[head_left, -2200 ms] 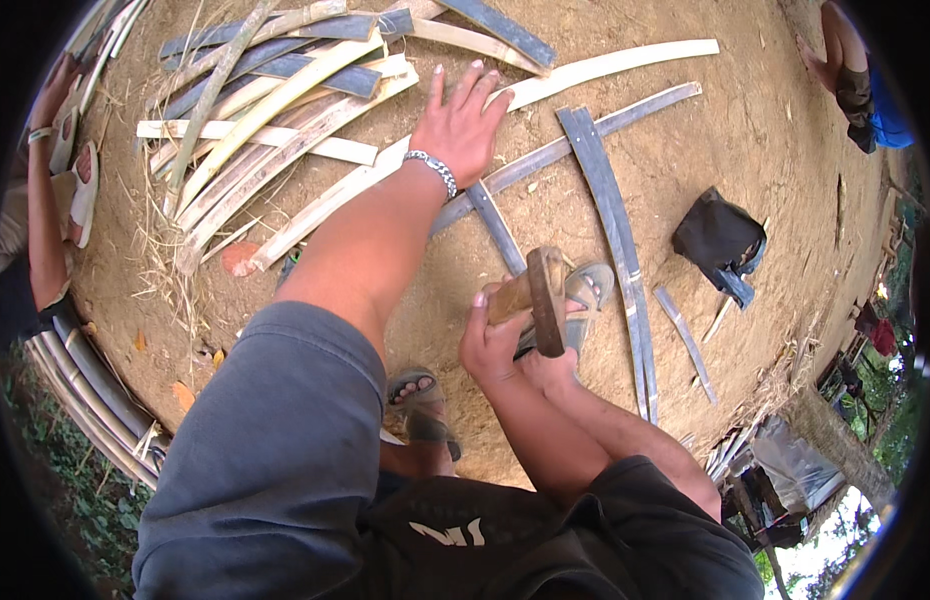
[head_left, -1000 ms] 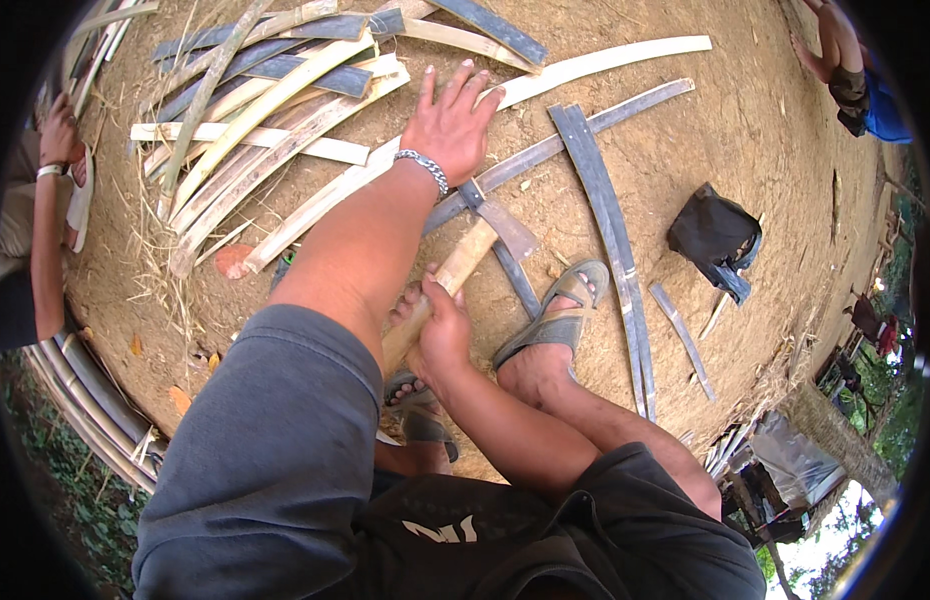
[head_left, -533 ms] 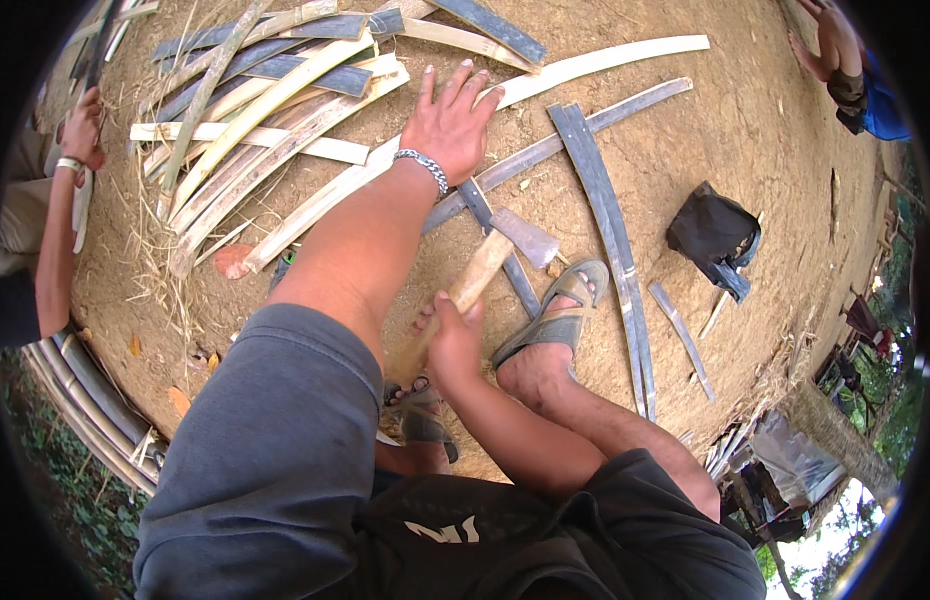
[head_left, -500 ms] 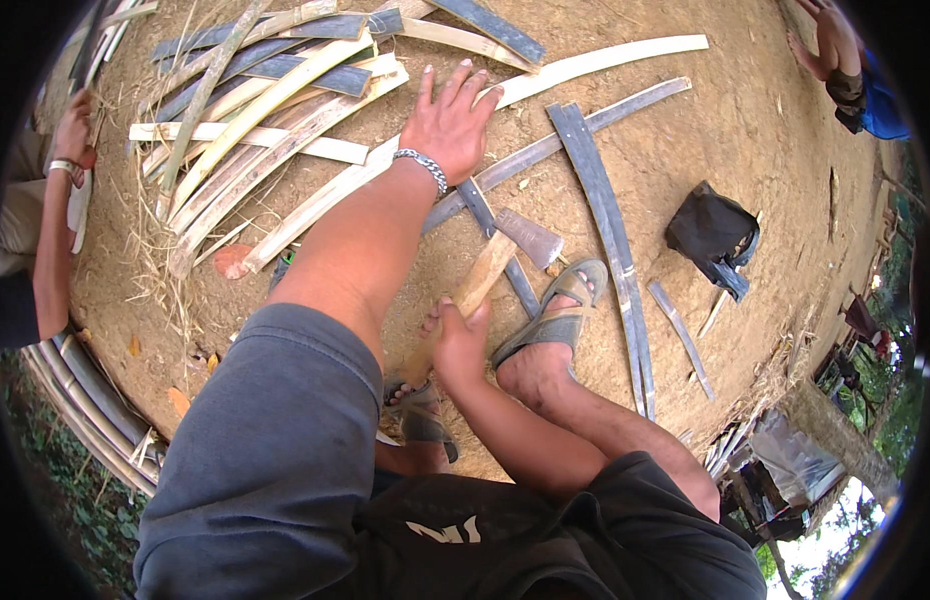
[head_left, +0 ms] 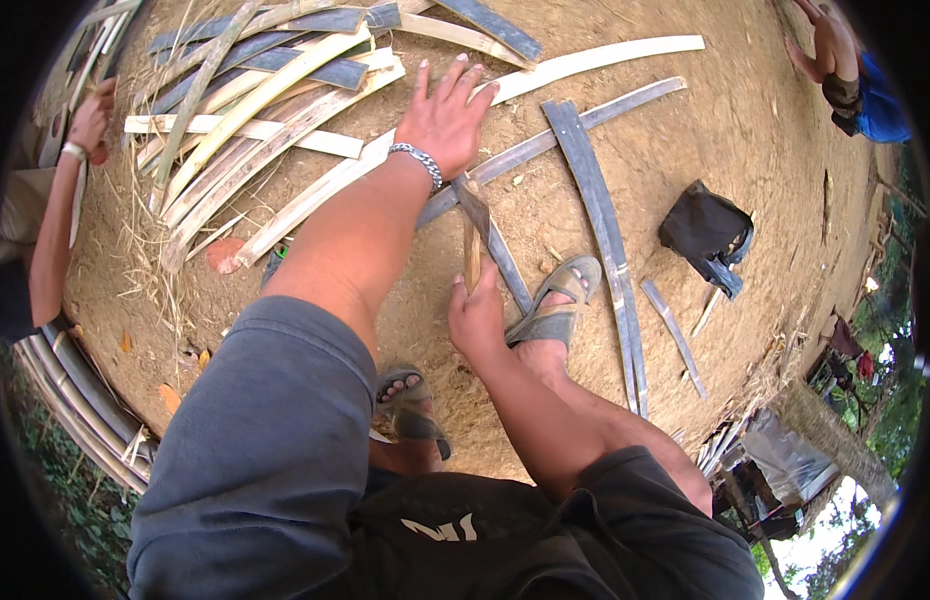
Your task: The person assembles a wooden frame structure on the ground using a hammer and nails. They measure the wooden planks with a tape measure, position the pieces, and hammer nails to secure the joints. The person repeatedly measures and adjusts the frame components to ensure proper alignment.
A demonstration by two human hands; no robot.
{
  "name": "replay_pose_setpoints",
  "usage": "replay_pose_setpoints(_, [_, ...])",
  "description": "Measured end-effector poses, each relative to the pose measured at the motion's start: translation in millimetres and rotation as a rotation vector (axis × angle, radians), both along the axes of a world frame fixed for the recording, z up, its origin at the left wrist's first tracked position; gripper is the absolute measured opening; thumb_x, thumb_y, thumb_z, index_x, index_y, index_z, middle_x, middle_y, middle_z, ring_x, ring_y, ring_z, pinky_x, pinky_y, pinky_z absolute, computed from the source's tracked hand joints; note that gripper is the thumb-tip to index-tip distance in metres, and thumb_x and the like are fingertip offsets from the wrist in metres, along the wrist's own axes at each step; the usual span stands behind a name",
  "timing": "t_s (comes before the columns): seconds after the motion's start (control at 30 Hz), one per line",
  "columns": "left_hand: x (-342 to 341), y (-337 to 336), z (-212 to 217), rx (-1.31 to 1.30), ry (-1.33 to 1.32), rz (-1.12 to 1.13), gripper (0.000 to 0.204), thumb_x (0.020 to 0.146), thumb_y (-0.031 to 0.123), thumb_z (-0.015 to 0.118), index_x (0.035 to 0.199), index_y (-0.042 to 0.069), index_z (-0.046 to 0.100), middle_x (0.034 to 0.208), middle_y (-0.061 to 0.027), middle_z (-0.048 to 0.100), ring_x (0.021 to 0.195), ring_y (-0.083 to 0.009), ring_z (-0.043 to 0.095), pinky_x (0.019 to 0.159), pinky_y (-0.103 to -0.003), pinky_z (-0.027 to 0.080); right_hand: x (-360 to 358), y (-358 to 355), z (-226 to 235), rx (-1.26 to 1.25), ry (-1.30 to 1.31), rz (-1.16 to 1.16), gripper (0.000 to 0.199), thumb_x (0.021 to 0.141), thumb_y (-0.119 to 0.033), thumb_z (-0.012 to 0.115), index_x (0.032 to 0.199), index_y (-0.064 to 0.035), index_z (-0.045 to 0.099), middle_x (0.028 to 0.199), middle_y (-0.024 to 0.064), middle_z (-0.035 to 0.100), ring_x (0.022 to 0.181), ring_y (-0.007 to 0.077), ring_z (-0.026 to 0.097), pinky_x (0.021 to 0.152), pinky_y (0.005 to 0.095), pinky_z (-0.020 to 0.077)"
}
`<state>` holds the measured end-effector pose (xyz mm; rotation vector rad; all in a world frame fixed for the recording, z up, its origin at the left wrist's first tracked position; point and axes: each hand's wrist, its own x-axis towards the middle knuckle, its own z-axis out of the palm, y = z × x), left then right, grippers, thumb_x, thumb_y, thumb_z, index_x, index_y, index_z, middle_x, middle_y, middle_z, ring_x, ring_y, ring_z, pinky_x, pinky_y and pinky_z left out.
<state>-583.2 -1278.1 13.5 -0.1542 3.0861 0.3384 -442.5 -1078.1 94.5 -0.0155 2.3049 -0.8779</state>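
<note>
My left hand (head_left: 443,125), a chain bracelet at its wrist, lies with fingers spread on a long pale bamboo strip (head_left: 605,56). My right hand (head_left: 477,315) is closed around the wooden handle of a hatchet (head_left: 472,250). The hatchet's metal head shows nearly edge-on, over or against the far end of a short dark bamboo strip (head_left: 507,262) between my hands; whether it touches cannot be told. That end lies by a longer grey strip (head_left: 540,148), which passes under a pair of dark strips (head_left: 595,200) to the right.
A heap of split bamboo strips (head_left: 275,120) covers the far left ground. A black bag or cloth (head_left: 707,232) and a small strip (head_left: 675,335) lie at right. My sandalled feet (head_left: 560,305) stand close by. Another person's arm (head_left: 60,220) is at left; a person's legs (head_left: 835,60) show far right.
The hatchet has swung left and turned, its head now at the short dark strip's far end. My right hand moved slightly right and farther away. My left hand stays almost in place.
</note>
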Motion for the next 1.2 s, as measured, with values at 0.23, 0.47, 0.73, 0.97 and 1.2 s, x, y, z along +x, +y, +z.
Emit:
replay_pose_setpoints(0.23, [2,1,8,0.015,-0.028,-0.003,0.051,0.1,0.02,0.047,0.151,0.017,0.046,0.163,-0.0101,0.038,0.156,-0.0284,0.025,0.128,-0.058,0.015,13,7,-9,-0.203,0.4,0.024,0.044,0.101,-0.016,0.057,0.138,0.0034,0.044,0.119,0.0327,0.064,0.107,0.0506,0.063,0.092,0.0521,0.0497])
replay_pose_setpoints(0.47, [1,1,6,0.027,-0.031,-0.005,0.052,0.1,0.021,0.047,0.152,0.017,0.046,0.163,-0.0098,0.038,0.156,-0.0284,0.024,0.128,-0.058,0.015,-4,6,3,-0.177,0.111,-0.212,0.043,0.1,-0.016,0.061,0.135,0.003,0.045,0.096,0.0254,0.065,0.09,0.0379,0.067,0.083,0.0468,0.0509])
replay_pose_setpoints(0.73, [3,2,9,0.029,0.045,0.03,0.046,0.103,0.025,0.047,0.148,0.016,0.051,0.161,-0.0108,0.041,0.155,-0.0287,0.026,0.128,-0.059,0.014,-82,8,7,0.329,0.165,-0.155,0.071,0.08,-0.029,0.089,0.129,0.0029,0.048,0.098,0.0292,0.071,0.098,0.0452,0.069,0.089,0.0488,0.0517])
replay_pose_setpoints(0.97, [29,30,19,0.283,0.376,0.467,0.042,0.102,0.022,0.05,0.141,0.006,0.051,0.152,-0.0166,0.045,0.149,-0.0336,0.033,0.123,-0.062,0.016,-93,23,-20,0.291,0.085,-0.112,0.093,0.074,-0.034,0.093,0.139,0.0034,0.039,0.112,0.0337,0.069,0.108,0.0483,0.067,0.096,0.0495,0.0514])
replay_pose_setpoints(1.2, [161,149,58,0.501,-0.095,0.158,0.066,0.1,0.035,0.052,0.154,-0.001,0.036,0.162,-0.0187,0.034,0.153,-0.0358,0.026,0.125,-0.061,0.008,-106,22,-9,0.409,0.104,-0.004,0.081,0.076,-0.031,0.091,0.131,0.0001,0.041,0.115,0.0331,0.068,0.109,0.0486,0.066,0.092,0.0513,0.0533])
